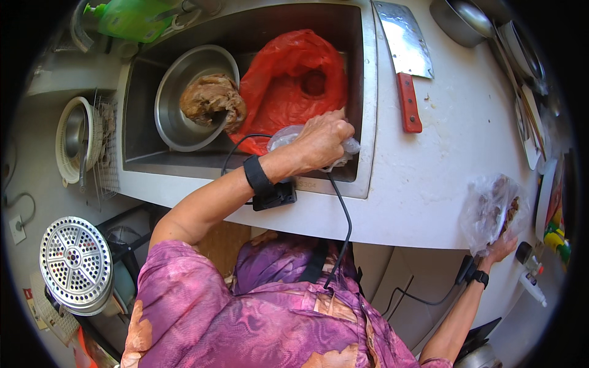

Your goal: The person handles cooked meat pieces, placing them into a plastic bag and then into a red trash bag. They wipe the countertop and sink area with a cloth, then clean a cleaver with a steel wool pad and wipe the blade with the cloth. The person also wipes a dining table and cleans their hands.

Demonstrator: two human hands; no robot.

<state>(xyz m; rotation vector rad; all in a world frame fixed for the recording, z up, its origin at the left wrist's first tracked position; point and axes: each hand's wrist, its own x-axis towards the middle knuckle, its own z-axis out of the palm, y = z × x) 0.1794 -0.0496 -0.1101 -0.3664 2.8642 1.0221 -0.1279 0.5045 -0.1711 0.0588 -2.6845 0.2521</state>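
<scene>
My left hand (322, 140) is closed on a crumpled clear plastic bag (285, 135) over the sink's near right part, beside a spread red plastic bag (280, 99). To the left, a steel basin (168, 115) stands in the sink (142, 156) with a brown, lumpy piece of food, seemingly meat (209, 99), which overhangs its right rim. At the far right, my right hand (501, 250) holds the lower end of a clear plastic bag (483, 216) with dark brown pieces inside; its fingers are partly hidden.
A cleaver (407, 46) with a red handle lies right of the sink. Steel bowls (462, 20) and utensils stand beyond it. A green bottle (133, 20) is behind the sink. Left are a wire rack (106, 152) and a perforated steel steamer plate (73, 262). A black cable (347, 221) hangs over the counter edge.
</scene>
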